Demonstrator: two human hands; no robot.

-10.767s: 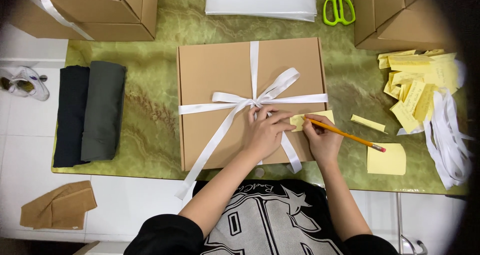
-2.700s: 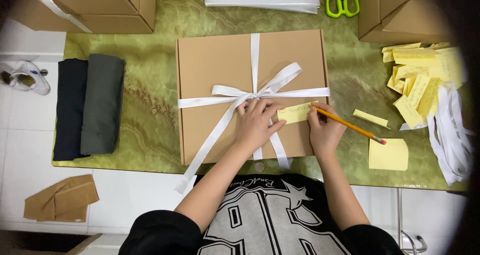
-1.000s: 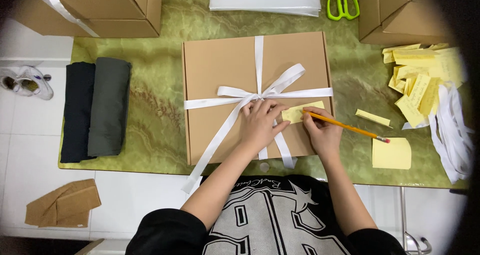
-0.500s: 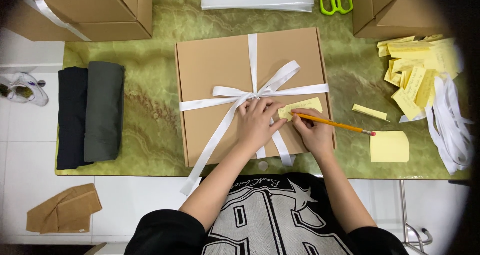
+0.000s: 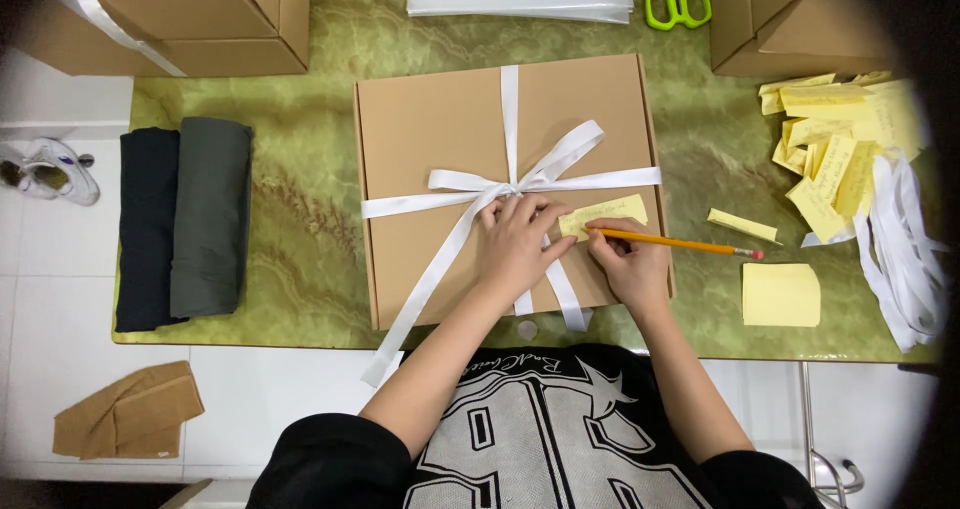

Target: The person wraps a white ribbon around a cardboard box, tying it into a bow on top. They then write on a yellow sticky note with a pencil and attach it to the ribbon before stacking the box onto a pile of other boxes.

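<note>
Writing on a yellow slip pinned to a ribboned box.

The right hand [image 5: 630,269] is pinching an orange pencil [image 5: 680,242] in a narrow writing grip, its tip resting on a small yellow paper slip [image 5: 605,215] just above the knuckles, the eraser end pointing out to the right. The left hand [image 5: 518,249] is lying flat, fingers spread, holding nothing but pressing the slip's near end onto the lid of the flat cardboard box [image 5: 440,139], right beside the knot of the white ribbon [image 5: 510,119]. The slip is looking thin, light and limp, likely to slide or crease, so pinning it close to the pencil tip seems the safest hold. The box lid is looking stiff enough to write on. Further right of the pencil are lying loose yellow notes [image 5: 830,139] and a yellow pad [image 5: 780,294].
</note>
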